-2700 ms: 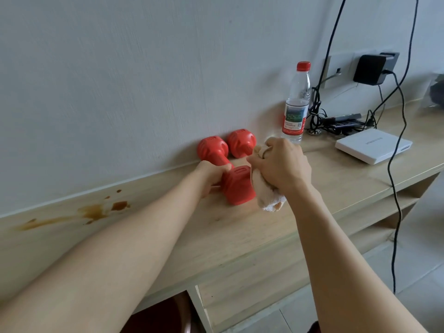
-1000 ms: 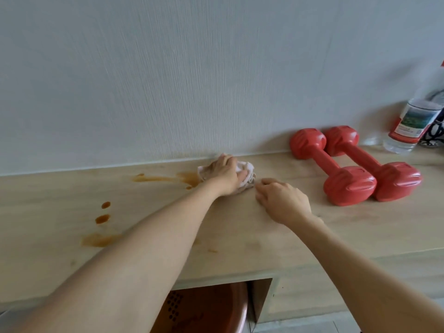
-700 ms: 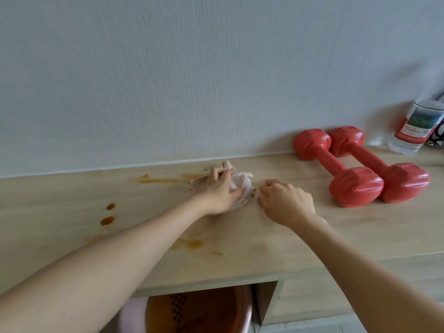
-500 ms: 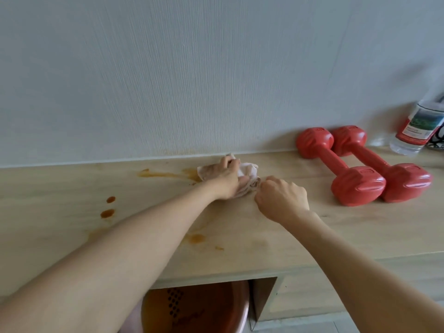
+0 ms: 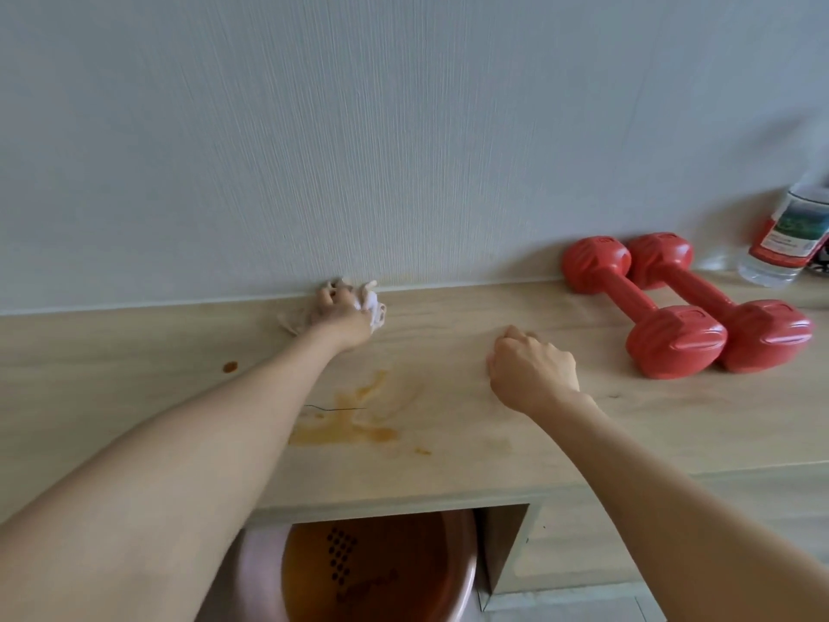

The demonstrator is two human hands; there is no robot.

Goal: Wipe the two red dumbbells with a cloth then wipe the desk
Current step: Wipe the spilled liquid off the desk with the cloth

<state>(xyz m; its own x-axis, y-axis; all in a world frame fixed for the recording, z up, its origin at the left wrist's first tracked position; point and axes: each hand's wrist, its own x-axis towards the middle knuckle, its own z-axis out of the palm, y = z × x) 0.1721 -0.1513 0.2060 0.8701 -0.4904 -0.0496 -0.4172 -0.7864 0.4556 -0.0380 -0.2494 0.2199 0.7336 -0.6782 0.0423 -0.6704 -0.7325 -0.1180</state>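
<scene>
We are working the cloth [image 5: 374, 307] along the back edge of the desk [image 5: 628, 424], right where the top meets the wall, with our left hand [image 5: 341, 312] bunched over it, fingers curled round the wad and pressing it down. Our right hand [image 5: 531, 372] is resting on the desk nearer the middle, fingers curled under and holding nothing. The cloth is looking soft, light and limp, so we are judging it best gripped as a crumpled ball under the palm; a loose flap would only drag. Orange-brown stains [image 5: 354, 419] are lying towards the front edge, with one small spot [image 5: 230, 366] off to the left, and these probably need firmer, repeated passes. The two red dumbbells [image 5: 682, 307] are lying side by side towards the right end, their far heads near the wall; they look heavy, rigid and smooth-coated, best taken by the narrow handle between the heads. A water bottle [image 5: 783, 237] is standing just beyond them.
</scene>
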